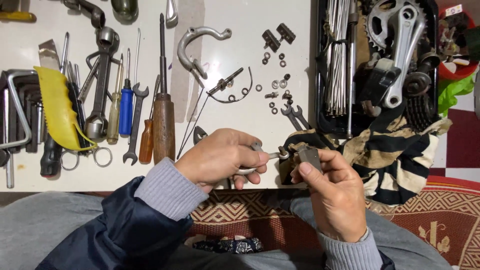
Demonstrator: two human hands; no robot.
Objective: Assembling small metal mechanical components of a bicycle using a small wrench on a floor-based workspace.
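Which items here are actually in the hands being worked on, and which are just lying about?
In hand:
- left hand holds a small silver spanner
- right hand holds a small grey metal block

Lying about:
- brown wooden-handled screwdriver
- blue-handled screwdriver
- curved silver brake arm
- silver crank with chainring
- striped rag

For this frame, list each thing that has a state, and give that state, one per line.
left hand: closed around a curved metal part.
right hand: pinching a small grey block.
scissors: lying shut under the yellow cloth.
brake arm: loose, flat on the table.
washers and nuts: scattered, unthreaded.
striped rag: crumpled at the table edge.
black tray: filled with parts.
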